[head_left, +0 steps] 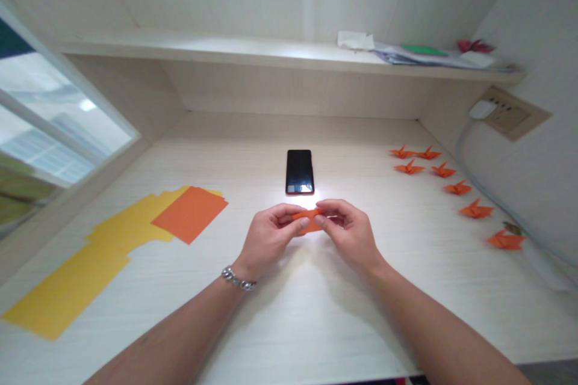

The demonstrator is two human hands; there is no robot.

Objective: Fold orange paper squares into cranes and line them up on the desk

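A small piece of folded orange paper (pixel 310 224) is held between both hands at the middle of the desk. My left hand (pixel 273 231) pinches its left side, thumb in front and fingers behind. On the right side, my right hand (pixel 350 231) grips the same paper with thumb and fingertips. The fingers cover much of it, so its exact folds are hard to make out. Just beyond the hands lies a black smartphone (pixel 300 171), flat on the desk. A silver chain bracelet (pixel 238 278) circles my left wrist.
Orange paper sheets (pixel 190 215) lie on fanned yellow sheets (pixel 72 283) at the left. Several folded orange paper cranes (pixel 476 209) line the right side, near a white cable (pixel 481 177) running from a wall socket (pixel 510 113). A shelf (pixel 253 54) with papers (pixel 409 55) spans the back.
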